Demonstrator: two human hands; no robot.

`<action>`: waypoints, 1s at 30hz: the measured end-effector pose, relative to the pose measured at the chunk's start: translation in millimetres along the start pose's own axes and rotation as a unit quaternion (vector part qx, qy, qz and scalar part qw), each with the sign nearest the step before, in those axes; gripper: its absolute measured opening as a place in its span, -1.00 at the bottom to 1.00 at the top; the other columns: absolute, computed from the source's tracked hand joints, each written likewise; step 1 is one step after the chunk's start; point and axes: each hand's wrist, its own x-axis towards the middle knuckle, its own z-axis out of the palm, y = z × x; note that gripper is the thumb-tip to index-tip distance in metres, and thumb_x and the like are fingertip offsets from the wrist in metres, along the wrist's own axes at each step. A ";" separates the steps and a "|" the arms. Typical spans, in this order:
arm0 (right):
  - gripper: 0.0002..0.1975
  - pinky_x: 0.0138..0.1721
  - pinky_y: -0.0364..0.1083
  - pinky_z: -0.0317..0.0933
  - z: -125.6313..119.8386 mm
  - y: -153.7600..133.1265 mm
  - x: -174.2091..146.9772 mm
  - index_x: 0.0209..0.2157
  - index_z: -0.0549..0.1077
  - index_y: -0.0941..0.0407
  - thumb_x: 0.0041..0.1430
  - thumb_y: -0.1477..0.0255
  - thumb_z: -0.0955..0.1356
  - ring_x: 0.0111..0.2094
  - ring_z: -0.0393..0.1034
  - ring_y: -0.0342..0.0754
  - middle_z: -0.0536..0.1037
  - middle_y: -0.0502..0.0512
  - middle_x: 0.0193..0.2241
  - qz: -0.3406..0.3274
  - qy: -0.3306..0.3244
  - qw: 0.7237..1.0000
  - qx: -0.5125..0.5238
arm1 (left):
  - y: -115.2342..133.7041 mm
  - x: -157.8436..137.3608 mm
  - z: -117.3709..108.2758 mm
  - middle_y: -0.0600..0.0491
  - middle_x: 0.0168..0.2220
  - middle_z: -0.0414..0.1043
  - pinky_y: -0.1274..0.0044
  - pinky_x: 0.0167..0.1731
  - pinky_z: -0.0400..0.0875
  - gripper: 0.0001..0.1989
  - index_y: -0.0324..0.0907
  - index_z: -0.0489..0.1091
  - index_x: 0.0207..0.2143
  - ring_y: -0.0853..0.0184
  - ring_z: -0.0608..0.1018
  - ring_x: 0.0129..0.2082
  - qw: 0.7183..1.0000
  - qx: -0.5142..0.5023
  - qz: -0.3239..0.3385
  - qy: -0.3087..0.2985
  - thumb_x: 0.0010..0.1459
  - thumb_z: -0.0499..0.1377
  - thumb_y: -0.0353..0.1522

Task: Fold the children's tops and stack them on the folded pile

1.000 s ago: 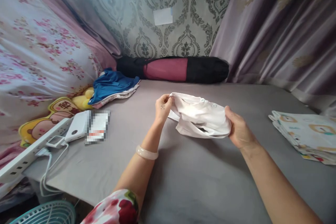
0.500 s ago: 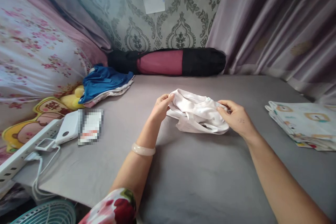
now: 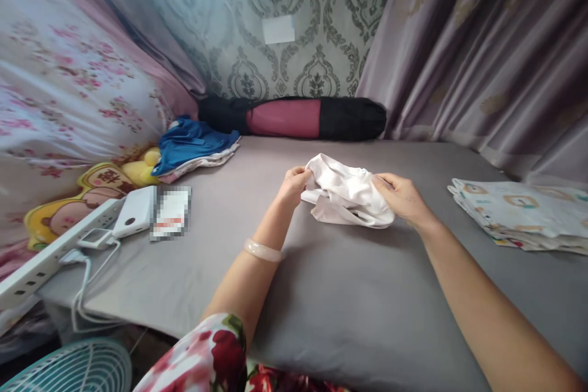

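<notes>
A small white garment (image 3: 349, 196), bunched and with snap buttons along an edge, is held between my two hands above the grey sheet (image 3: 340, 300). My left hand (image 3: 294, 185) pinches its upper left side, thumb on top. On the opposite side my right hand (image 3: 402, 199) grips the buttoned edge, its thumb laid over the cloth and the other fingers partly behind. Folds of the garment hang down in the middle, its lower edge low over the sheet. A pale bangle circles my left wrist.
Folded patterned cloths (image 3: 519, 211) lie at the right. At the left are a blue garment (image 3: 197, 146) on other clothes, a plush toy (image 3: 68, 211), a white power strip (image 3: 59, 254) with cables and a white box (image 3: 136, 211). A long black-and-red bag (image 3: 285, 118) lies along the wall. A teal fan (image 3: 78, 370) stands below the edge.
My right hand has moved in a little toward the left, covering more of the buttoned edge, and the two hands are closer together. The camera view has shifted slightly.
</notes>
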 end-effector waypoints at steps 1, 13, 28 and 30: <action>-0.56 -0.25 -0.07 0.35 -1.2 -3.4 -0.3 -0.20 0.58 0.15 0.10 0.08 0.35 -0.25 0.50 0.05 0.64 0.14 -0.24 0.009 -0.004 1.000 0.020 | -0.2 -1.8 0.1 0.15 -0.63 0.29 0.58 -0.51 0.31 -0.86 -0.23 0.38 -0.54 0.45 0.37 -0.60 1.000 -0.011 -0.006 0.011 -0.13 0.30 -0.38; -0.69 -0.39 -0.14 0.35 -32.7 -74.9 13.5 -0.31 0.62 0.19 0.00 0.23 0.49 -0.43 0.49 -0.06 0.63 0.16 -0.45 0.046 -0.108 0.978 0.173 | 60.6 -31.3 -26.5 0.16 -0.58 0.29 0.59 -0.50 0.27 -0.93 -0.21 0.35 -0.45 0.48 0.33 -0.58 0.993 -0.106 0.040 0.030 0.00 0.15 -0.53; -0.60 -0.37 -0.16 0.34 -104.6 -163.3 38.7 -0.27 0.60 0.22 -0.06 0.18 0.49 -0.48 0.46 -0.19 0.63 0.04 -0.43 -0.004 -0.154 0.988 0.027 | 194.9 -59.4 -60.9 0.05 -0.53 0.45 0.65 -0.56 0.26 -0.88 -0.25 0.51 -0.44 0.44 0.42 -0.57 0.958 0.163 0.192 -0.136 -0.07 0.36 -0.40; -0.66 -0.35 -0.15 0.35 -114.7 -163.8 43.2 -0.36 0.60 0.19 -0.11 0.21 0.52 -0.43 0.48 -0.17 0.62 0.01 -0.43 -0.033 -0.128 0.991 0.016 | 207.6 -64.4 -60.4 0.05 -0.54 0.47 0.64 -0.57 0.30 -0.83 -0.24 0.52 -0.42 0.42 0.45 -0.57 0.957 0.181 0.167 -0.150 -0.13 0.40 -0.40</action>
